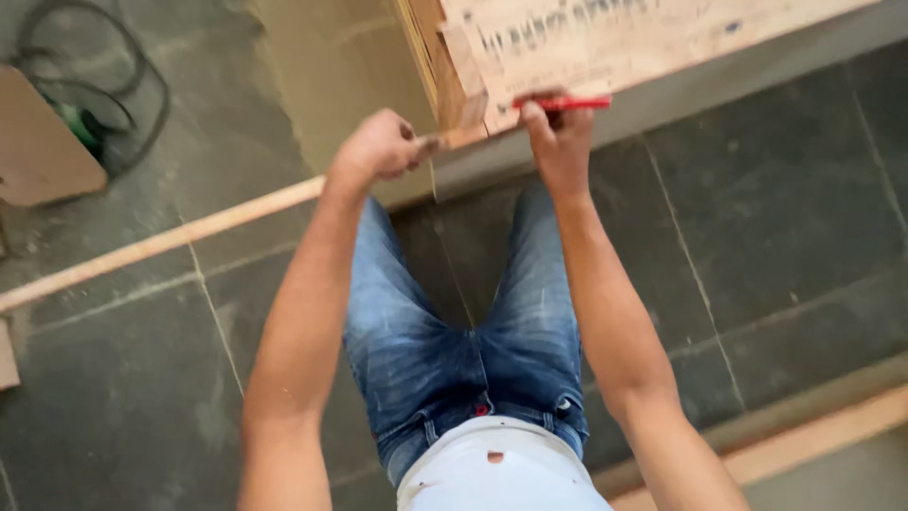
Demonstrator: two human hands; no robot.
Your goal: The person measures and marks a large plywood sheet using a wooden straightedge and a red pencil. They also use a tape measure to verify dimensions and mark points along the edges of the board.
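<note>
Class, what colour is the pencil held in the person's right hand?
Red: the pencil shows best in the head view, held by the right hand.

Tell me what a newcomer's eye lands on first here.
At top centre, the right hand presses a red pencil against a scribbled wooden board. Beside it the left hand steadies the board's corner, and a long wooden strip lies across the dark tiled floor.

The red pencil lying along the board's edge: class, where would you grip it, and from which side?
Grip the red pencil at its free right-hand half, coming from the near side: it lies level across the wooden board, and the right hand already covers its left end.
</note>
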